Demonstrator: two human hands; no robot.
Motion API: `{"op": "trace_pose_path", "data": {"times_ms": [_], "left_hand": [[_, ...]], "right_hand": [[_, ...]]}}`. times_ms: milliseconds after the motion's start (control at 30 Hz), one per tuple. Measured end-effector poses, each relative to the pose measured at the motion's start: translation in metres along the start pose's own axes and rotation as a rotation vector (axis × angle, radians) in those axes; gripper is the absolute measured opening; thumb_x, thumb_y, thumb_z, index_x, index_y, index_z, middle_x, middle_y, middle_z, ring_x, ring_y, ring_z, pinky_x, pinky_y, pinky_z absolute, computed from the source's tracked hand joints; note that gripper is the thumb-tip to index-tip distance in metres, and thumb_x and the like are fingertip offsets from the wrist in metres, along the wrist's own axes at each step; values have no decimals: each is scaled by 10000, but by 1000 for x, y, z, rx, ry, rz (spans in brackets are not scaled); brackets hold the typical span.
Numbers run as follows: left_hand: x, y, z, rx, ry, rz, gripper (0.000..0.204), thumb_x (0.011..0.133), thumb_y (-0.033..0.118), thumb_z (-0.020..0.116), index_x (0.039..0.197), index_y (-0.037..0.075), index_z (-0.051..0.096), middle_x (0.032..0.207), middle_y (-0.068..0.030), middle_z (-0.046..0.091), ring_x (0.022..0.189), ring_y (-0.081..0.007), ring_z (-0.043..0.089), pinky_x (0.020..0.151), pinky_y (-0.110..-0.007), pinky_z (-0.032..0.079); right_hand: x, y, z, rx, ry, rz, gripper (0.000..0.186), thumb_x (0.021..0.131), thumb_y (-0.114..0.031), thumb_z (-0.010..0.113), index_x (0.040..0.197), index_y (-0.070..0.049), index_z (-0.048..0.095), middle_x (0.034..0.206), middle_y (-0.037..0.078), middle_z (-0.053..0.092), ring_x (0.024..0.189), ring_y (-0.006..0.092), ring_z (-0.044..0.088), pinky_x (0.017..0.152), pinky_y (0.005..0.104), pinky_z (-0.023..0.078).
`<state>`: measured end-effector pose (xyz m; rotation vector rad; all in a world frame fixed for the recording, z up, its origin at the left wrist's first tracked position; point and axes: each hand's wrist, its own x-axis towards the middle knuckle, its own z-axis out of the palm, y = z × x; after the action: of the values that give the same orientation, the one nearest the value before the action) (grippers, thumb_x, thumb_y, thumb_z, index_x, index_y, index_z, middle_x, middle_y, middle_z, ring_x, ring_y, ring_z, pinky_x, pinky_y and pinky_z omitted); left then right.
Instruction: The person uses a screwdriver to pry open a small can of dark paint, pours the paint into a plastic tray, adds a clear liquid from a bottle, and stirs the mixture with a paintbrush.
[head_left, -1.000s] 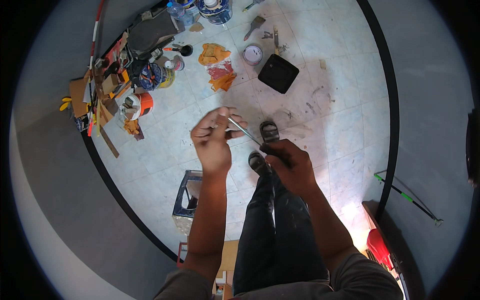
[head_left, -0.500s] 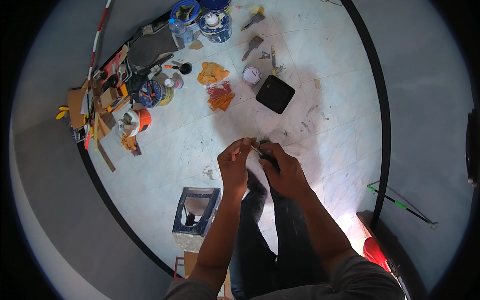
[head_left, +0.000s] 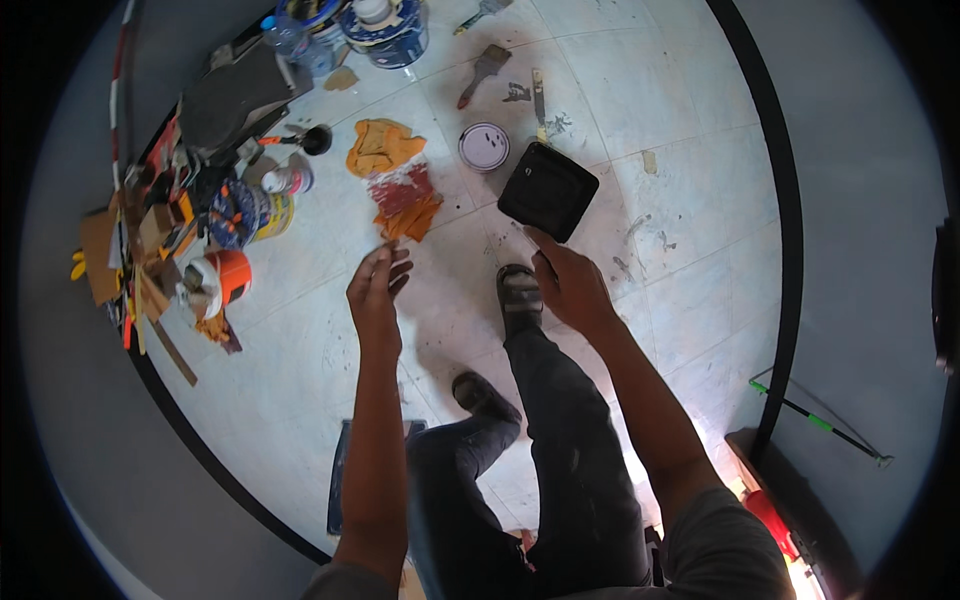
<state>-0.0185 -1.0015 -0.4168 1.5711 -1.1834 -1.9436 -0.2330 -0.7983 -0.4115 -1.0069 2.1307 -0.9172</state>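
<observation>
My right hand is closed on a thin, light-grey tool. Its tip sticks out past the fingers, near the lower edge of a black paint tray; most of it is hidden, so its kind is unclear. To the left, my left hand is raised with loosely bent fingers and gaps between them, and no held thing shows. Beyond it, in view, lie orange cloths and a dark red, paint-smeared sheet. A round tin with a pale lilac top stands left of the tray.
A brush and a scraper lie on the tiled floor. Blue buckets, an orange-and-white bucket and piled tools line the left wall. A dark blue stool stands beside my left forearm. A green-and-black pole leans at right.
My hands have moved apart: the left went left, the right slightly right and forward, keeping the thin tool. My legs have stepped apart, and the view has shifted nearer the tray.
</observation>
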Motion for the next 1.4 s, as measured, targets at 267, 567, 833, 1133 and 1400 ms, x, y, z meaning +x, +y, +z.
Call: {"op": "trace_pose_path", "data": {"times_ms": [267,567,833,1133,1400], "left_hand": [[207,-62,128,1225,-346,896,1265,682,227,1028,1721,82,322,1736,-264,366,1548,-415,466,1246,-500,423],[286,-91,172,1412,-507,950,1252,509,191,1077,1582,29,453,1476,-214,644,1366,-413,631,1141,-472,521],[292,-83,175,1588,-531,815,1258,509,275,1079,1585,47,470,1565,-150,585,1401,-348,606,1168,-478,466],[299,-83,171,1547,-547,883,1243,504,310,1076,1569,61,485,1548,-123,600,1382,-350,612,1202,-475,414],[302,-85,173,1451,-555,911,1195,483,272,1089,1517,70,524,1501,-162,626,1342,-418,620,1199,-481,432]], "right_hand": [[113,146,75,-140,53,-83,405,993,-102,620,1387,-46,693,880,255,741,818,469,740,786,585,597],[142,178,108,-64,174,-64,361,952,-79,614,1265,4,772,834,301,709,782,466,726,758,551,590],[146,186,117,24,201,-5,355,949,-110,628,1260,-8,765,840,294,720,825,474,738,793,556,604],[157,172,119,-59,150,107,296,939,-108,633,1176,-19,786,832,291,723,833,479,743,803,554,610],[160,166,127,-106,163,154,241,990,-151,639,1201,-51,701,822,266,733,796,482,741,760,575,606]]}}
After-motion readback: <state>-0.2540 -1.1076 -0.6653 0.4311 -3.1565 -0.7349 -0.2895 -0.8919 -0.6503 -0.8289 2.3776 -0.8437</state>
